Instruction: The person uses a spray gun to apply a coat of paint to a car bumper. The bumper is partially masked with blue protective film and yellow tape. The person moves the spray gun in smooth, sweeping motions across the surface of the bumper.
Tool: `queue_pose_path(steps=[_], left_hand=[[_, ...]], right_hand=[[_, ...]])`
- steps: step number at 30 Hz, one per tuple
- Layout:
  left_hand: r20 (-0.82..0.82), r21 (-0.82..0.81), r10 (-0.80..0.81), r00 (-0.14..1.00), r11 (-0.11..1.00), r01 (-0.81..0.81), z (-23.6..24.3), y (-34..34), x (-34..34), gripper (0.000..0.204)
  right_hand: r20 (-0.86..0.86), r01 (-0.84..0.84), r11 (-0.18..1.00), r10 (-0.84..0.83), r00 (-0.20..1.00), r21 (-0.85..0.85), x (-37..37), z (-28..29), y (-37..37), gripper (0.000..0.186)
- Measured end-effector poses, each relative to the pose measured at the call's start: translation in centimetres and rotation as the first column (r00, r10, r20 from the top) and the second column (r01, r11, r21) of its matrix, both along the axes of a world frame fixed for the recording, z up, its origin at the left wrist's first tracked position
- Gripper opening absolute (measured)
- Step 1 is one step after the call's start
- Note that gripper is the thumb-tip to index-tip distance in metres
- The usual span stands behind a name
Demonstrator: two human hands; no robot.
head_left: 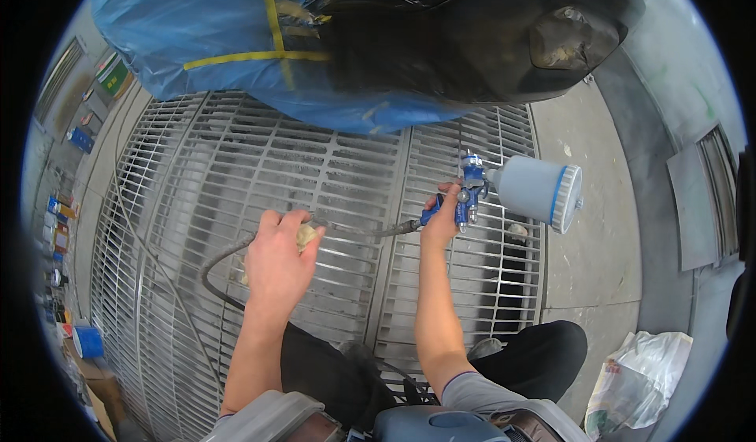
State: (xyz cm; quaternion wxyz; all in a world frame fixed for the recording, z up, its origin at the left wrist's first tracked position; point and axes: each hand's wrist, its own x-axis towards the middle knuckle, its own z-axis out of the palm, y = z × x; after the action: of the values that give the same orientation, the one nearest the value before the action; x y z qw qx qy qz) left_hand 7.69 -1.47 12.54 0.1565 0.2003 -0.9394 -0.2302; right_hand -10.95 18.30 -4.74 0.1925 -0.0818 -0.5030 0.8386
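Observation:
My right hand (443,215) is wrapped round the handle of a blue spray gun (466,194). The gun's white cup (531,190), with a blue ring and a ribbed pale lid, points out to the right. A grey air hose (390,230) runs from the handle leftward and passes behind my left hand (279,259). Closed fingers of that hand hold a crumpled pale yellow wad (305,237), perhaps cloth; whether they also grip the hose I cannot tell. Ahead of both hands is a dark vehicle body part (465,48), beside blue masking film (197,24) with yellow tape (236,58).
Metal floor grating (315,174) lies beneath me, with a thin cable (161,261) across its left part. Cans and boxes (59,229) line the left side. Flat panels (701,198) lean at the right wall, and a crumpled plastic sheet (642,379) lies lower right.

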Motion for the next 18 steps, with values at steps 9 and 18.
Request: queue_pose_path(steps=[9, 18], left_hand=[[-0.184, -0.102, -0.453, 0.872, 0.891, 0.442, -2.0, 2.5, -3.3, 0.039], [-0.153, -0.626, -0.868, 0.472, 0.454, 0.634, 1.8, 17.4, -9.9, 0.012]], right_hand=[[0.110, -0.039, 0.984, 0.020, 0.994, 0.175, 4.5, 8.7, 3.2, 0.024], [0.001, -0.003, 0.982, 0.003, 1.000, 0.189, 6.7, 9.7, 4.1, 0.013]])
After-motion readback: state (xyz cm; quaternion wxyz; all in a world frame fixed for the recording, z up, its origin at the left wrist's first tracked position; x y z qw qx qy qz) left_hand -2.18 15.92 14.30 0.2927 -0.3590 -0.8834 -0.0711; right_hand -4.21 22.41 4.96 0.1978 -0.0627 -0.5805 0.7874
